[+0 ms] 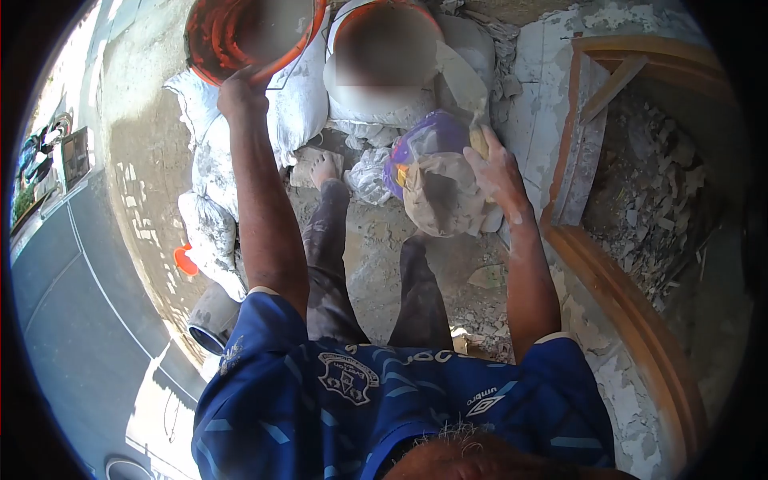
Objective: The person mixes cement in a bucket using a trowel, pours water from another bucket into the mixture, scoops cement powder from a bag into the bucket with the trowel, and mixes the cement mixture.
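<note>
a wide, round-edged view looks steeply down from the head (460,462), close above the shirt (416,400).

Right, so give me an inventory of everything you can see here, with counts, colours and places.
orange-lined bucket: one, orange-red inside, top left, in the left hand
orange-rimmed bucket: one, whitish, top centre, contents blurred
flat-bladed tool: one, pale, in the right hand
bag: one, purple and beige, below the tool
sacks: several, whitish, left of centre
small round item: one, orange, left
container: one, dark, lower left
curved frame: one, brown, right
rubble: heap, grey, right
left hand: one, bucket rim
right hand: one, tool handle
</note>
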`<action>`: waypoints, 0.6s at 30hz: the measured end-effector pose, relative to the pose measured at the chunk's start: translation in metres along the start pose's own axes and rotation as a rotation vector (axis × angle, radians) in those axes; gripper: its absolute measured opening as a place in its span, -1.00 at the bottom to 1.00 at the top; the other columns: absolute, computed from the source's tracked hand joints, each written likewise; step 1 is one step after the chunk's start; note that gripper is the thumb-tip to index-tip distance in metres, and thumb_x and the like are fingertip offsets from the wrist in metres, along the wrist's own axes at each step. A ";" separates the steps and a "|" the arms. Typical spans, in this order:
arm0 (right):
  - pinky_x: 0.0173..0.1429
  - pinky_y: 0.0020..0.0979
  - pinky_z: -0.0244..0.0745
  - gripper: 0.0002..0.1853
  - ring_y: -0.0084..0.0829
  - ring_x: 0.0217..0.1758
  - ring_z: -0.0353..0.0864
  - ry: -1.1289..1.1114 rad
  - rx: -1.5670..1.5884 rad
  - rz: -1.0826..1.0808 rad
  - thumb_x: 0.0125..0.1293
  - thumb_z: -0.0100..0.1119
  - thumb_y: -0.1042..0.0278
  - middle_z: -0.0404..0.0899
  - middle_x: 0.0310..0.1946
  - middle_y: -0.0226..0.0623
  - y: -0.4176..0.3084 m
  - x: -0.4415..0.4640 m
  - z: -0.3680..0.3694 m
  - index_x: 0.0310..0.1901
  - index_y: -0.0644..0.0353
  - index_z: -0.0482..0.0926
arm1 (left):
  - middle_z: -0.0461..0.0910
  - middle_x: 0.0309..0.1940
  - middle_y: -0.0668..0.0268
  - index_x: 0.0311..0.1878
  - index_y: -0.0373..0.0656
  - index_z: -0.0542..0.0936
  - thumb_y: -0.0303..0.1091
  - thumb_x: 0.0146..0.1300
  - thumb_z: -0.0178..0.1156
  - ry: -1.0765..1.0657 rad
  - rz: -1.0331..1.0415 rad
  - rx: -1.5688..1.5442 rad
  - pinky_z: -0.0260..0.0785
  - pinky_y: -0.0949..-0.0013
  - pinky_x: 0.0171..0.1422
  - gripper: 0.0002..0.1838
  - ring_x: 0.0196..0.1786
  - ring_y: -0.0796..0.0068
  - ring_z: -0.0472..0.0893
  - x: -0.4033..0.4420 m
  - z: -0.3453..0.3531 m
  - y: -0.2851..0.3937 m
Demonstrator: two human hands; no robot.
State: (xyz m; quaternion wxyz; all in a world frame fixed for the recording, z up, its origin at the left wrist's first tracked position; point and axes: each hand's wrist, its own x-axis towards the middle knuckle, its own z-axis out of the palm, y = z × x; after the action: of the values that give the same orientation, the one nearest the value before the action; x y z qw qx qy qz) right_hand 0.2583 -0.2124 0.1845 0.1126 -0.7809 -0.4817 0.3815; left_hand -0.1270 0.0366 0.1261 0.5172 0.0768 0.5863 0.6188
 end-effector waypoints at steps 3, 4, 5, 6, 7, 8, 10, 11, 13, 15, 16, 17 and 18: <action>0.17 -0.01 0.47 -0.57 0.24 0.10 0.55 -0.112 -0.354 -0.014 0.37 -0.04 0.22 0.59 -0.02 0.25 -0.046 0.077 0.011 0.16 0.32 0.43 | 0.48 -0.08 -0.15 -0.16 -0.68 0.40 -0.77 0.15 0.09 0.055 -0.060 -0.056 0.69 -0.14 -0.05 -0.80 -0.10 -0.12 0.63 0.047 -0.042 -0.007; 0.18 0.01 0.48 -0.61 0.20 0.11 0.57 -0.085 -0.389 -0.016 0.36 -0.07 0.26 0.60 -0.02 0.22 -0.059 0.103 0.019 0.12 0.31 0.44 | 0.48 -0.08 -0.15 -0.16 -0.68 0.40 -0.77 0.15 0.09 0.065 -0.063 -0.058 0.69 -0.14 -0.05 -0.80 -0.10 -0.12 0.63 0.056 -0.048 -0.013; 0.18 0.02 0.49 -0.66 0.17 0.11 0.59 -0.058 -0.425 -0.019 0.35 -0.09 0.30 0.61 -0.02 0.20 -0.068 0.127 0.029 0.07 0.30 0.44 | 0.46 -0.07 -0.14 -0.15 -0.66 0.38 -0.78 0.15 0.06 0.139 -0.068 -0.069 0.69 -0.18 -0.06 -0.80 -0.10 -0.14 0.63 0.064 -0.054 -0.019; 0.18 0.02 0.49 -0.66 0.17 0.11 0.59 -0.066 -0.433 -0.019 0.35 -0.09 0.30 0.61 -0.02 0.20 -0.071 0.150 0.043 0.07 0.30 0.44 | 0.45 -0.06 -0.14 -0.14 -0.64 0.36 -0.79 0.15 0.03 0.213 -0.074 -0.080 0.68 -0.21 -0.06 -0.80 -0.10 -0.16 0.62 0.075 -0.061 -0.027; 0.15 0.03 0.52 -0.67 0.13 0.10 0.62 -0.064 -0.495 -0.097 0.36 -0.10 0.32 0.61 -0.01 0.19 -0.073 0.171 0.056 0.08 0.29 0.44 | 0.44 -0.05 -0.09 -0.08 -0.56 0.33 -0.79 0.16 0.00 0.230 -0.145 -0.123 0.65 -0.27 -0.04 -0.76 -0.10 -0.15 0.62 0.111 -0.084 -0.047; 0.11 0.03 0.55 -0.68 0.09 0.08 0.64 -0.061 -0.558 -0.176 0.37 -0.11 0.35 0.62 -0.01 0.18 -0.077 0.185 0.068 0.09 0.28 0.43 | 0.44 -0.05 -0.09 -0.08 -0.56 0.33 -0.79 0.16 0.00 0.239 -0.150 -0.132 0.65 -0.27 -0.04 -0.76 -0.10 -0.15 0.62 0.131 -0.095 -0.059; 0.08 0.02 0.58 -0.69 0.07 0.05 0.66 -0.107 -0.646 -0.198 0.38 -0.13 0.37 0.62 -0.02 0.18 -0.101 0.176 0.081 0.09 0.28 0.44 | 0.44 -0.05 -0.04 -0.04 -0.50 0.32 -0.78 0.18 -0.02 0.275 -0.234 -0.274 0.63 -0.29 -0.04 -0.74 -0.10 -0.14 0.62 0.165 -0.119 -0.084; 0.04 0.00 0.60 -0.69 0.04 0.02 0.68 -0.146 -0.723 -0.213 0.39 -0.14 0.39 0.62 -0.04 0.18 -0.109 0.164 0.085 0.08 0.28 0.44 | 0.44 -0.03 -0.02 0.01 -0.45 0.31 -0.76 0.22 -0.04 0.231 -0.244 -0.397 0.62 -0.27 -0.05 -0.72 -0.08 -0.11 0.62 0.196 -0.142 -0.103; 0.01 -0.01 0.61 -0.70 0.06 0.00 0.68 -0.149 -0.814 -0.254 0.40 -0.14 0.39 0.63 -0.07 0.18 -0.098 0.139 0.081 0.08 0.29 0.45 | 0.48 -0.09 0.01 -0.05 -0.45 0.35 -0.71 0.27 -0.05 0.317 -0.287 -0.379 0.65 -0.14 -0.09 -0.81 -0.13 -0.07 0.64 0.203 -0.146 -0.122; -0.02 -0.02 0.62 -0.70 0.08 -0.02 0.68 -0.136 -0.907 -0.316 0.41 -0.15 0.39 0.63 -0.10 0.18 -0.094 0.126 0.060 0.07 0.29 0.45 | 0.51 -0.14 0.03 -0.12 -0.44 0.39 -0.62 0.34 -0.06 0.432 -0.318 -0.316 0.66 -0.02 -0.11 -0.89 -0.18 -0.02 0.66 0.214 -0.151 -0.139; -0.01 0.02 0.60 -0.69 0.15 -0.08 0.67 -0.164 -0.913 -0.315 0.38 -0.14 0.42 0.61 -0.16 0.21 -0.094 0.122 0.046 0.10 0.29 0.41 | 0.50 -0.14 0.00 -0.08 -0.43 0.36 -0.61 0.36 -0.07 0.370 -0.284 -0.350 0.67 -0.05 -0.06 -0.88 -0.20 -0.04 0.65 0.211 -0.156 -0.146; 0.00 0.06 0.57 -0.66 0.21 -0.13 0.66 -0.198 -0.915 -0.311 0.35 -0.13 0.45 0.60 -0.22 0.24 -0.098 0.121 0.038 0.14 0.29 0.36 | 0.50 -0.14 -0.03 -0.05 -0.43 0.34 -0.58 0.38 -0.07 0.338 -0.270 -0.364 0.66 -0.09 -0.04 -0.86 -0.18 -0.08 0.66 0.210 -0.159 -0.151; 0.00 0.06 0.57 -0.66 0.21 -0.13 0.66 -0.203 -0.929 -0.319 0.35 -0.13 0.45 0.60 -0.22 0.24 -0.105 0.127 0.034 0.14 0.29 0.36 | 0.50 -0.14 -0.06 -0.02 -0.43 0.32 -0.55 0.40 -0.07 0.303 -0.254 -0.376 0.66 -0.13 -0.02 -0.84 -0.16 -0.12 0.66 0.211 -0.161 -0.157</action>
State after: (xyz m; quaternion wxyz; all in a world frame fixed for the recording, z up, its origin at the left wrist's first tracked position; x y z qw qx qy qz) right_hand 0.1953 -0.0589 0.1566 -0.2375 -0.6242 -0.7224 0.1789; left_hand -0.2494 0.0516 -0.1561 0.5022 -0.1881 0.5369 0.6512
